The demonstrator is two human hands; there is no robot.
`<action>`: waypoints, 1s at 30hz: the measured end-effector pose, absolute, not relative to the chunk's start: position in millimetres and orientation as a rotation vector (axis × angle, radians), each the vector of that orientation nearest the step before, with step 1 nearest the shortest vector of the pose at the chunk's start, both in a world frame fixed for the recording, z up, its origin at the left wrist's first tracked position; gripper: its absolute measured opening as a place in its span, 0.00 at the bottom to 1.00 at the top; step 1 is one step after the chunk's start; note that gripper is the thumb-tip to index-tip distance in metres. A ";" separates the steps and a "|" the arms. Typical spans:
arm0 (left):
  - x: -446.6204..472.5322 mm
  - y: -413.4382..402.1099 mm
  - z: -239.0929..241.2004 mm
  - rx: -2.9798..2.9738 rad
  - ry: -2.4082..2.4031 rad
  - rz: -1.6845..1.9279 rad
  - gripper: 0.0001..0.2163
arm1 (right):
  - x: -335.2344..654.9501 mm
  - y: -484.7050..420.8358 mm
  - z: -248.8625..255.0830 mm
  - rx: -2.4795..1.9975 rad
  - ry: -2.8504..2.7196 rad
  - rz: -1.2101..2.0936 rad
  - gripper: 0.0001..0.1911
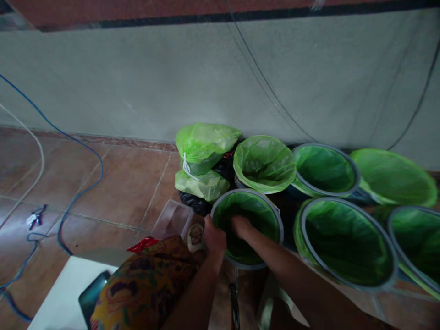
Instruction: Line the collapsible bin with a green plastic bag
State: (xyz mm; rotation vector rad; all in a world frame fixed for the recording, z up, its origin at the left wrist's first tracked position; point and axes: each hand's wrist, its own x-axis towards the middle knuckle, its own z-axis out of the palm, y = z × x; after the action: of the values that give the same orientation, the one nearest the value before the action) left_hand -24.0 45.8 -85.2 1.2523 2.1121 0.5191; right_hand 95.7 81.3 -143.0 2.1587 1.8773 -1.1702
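Observation:
In front of me stands a round trash bin [281, 224] with a grey rim and a green bag liner [263, 213] spread inside it. My left hand [215, 237] is closed over the left side of its rim. Down inside the bin reaches my right hand [241, 226], against the green liner; its fingers are lost in the dark interior. Beside my left hand is a foot in a light slipper [195, 237] with a picture on it. A clear plastic box [173, 217] sits on the floor to the left.
Several other bins with green liners, such as a grey-rimmed bin [347, 243], stand to the right. A tied green bag [206, 142] leans on the wall [137, 78]. Blue cable [82, 190] and keys [36, 217] lie on the tiles at left. A phone [92, 293] rests on a white surface.

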 end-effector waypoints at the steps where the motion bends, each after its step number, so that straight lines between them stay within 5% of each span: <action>1: -24.1 46.2 -84.8 1.257 2.120 0.506 0.21 | 102.7 88.0 -142.2 2.154 1.867 -1.140 0.17; 12: -24.9 46.0 -87.2 1.251 2.129 0.470 0.23 | 127.0 91.2 -132.4 2.268 1.861 -0.971 0.24; 19: -26.1 46.5 -91.2 1.202 2.107 0.469 0.20 | 154.9 68.8 -90.1 2.376 1.890 -0.894 0.19; 24: -29.5 47.6 -85.2 1.233 2.067 0.464 0.19 | 170.5 2.1 -58.6 2.873 1.561 -0.613 0.24; 27: -30.4 48.3 -80.8 1.264 2.091 0.430 0.19 | 167.5 -40.7 -67.4 3.084 1.292 -0.855 0.27; 30: -29.7 47.7 -77.4 1.292 2.103 0.397 0.21 | 158.4 -55.6 -85.3 3.132 1.262 -1.198 0.18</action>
State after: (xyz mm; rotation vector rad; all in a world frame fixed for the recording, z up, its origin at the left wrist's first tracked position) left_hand -29.7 47.7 -77.4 1.2920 2.1034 0.3968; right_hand 158.4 -55.6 -85.3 3.1317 1.2620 -1.1978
